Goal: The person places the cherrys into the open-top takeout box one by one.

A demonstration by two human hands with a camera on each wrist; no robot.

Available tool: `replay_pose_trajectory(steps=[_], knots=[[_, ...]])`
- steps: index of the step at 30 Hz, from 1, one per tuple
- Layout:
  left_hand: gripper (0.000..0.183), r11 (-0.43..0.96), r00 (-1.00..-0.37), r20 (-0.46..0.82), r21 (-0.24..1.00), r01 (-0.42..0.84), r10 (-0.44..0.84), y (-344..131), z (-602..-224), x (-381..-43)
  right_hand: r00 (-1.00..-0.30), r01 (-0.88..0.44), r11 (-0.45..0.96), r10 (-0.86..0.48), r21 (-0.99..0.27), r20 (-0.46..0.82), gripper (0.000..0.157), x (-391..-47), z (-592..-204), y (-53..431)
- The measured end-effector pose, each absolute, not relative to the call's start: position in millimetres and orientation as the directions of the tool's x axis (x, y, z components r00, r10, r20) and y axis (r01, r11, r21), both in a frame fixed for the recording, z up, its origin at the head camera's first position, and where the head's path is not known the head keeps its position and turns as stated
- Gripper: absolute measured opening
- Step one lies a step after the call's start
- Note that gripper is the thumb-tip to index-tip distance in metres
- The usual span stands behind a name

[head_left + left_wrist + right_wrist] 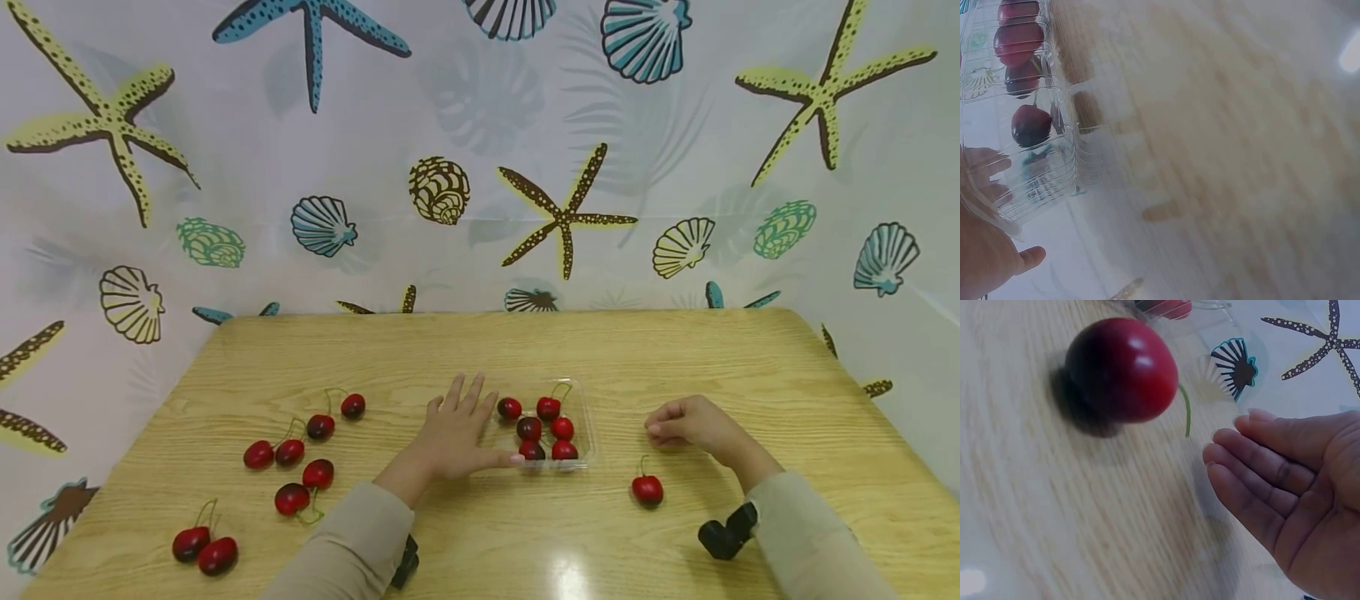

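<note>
Nearest me on the pale wood-grained bench [525, 525], one glossy, round, deep-red cherry [647, 490] with a thin green stem [1187, 412] sits on its own, just on the person's side of the right hand [693, 427]. That hand's fingers are pressed together and slightly bent, thumb alongside, pinching nothing, apart from the fruit but near the stem's tip. To lift it cleanly, I'd part thumb and forefinger first, bring the hand back towards the body, then nip the stem low or cup the sides lightly; skin that slick could roll from a poke.

The left hand [453, 433] has its fingers spread at the left side of a clear, rectangular plastic tray [590, 433], thumb at the near rim; how hard it presses, I can't tell. Light steadying looks wise, as thin plastic could slide. At least six red cherries [528, 429] lie inside, so fruit would be better lowered there than dropped. Eight loose red cherries [289, 452] lie off to the left.
</note>
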State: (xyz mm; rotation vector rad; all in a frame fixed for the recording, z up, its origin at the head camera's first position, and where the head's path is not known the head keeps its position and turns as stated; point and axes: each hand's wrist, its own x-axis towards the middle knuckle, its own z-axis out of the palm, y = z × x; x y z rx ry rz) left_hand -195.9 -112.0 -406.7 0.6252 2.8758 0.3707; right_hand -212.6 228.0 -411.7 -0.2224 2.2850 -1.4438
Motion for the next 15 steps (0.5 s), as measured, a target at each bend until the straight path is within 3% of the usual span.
replay_pose_trajectory(steps=[15], knots=[[0.096, 0.879, -0.894, -0.115, 0.271, 0.392, 0.434, -111.1, -407.0, -196.4, -0.833, 0.045, 0.478, -0.467, -0.877, -0.297, 0.027, -211.1, -416.9, 234.3]])
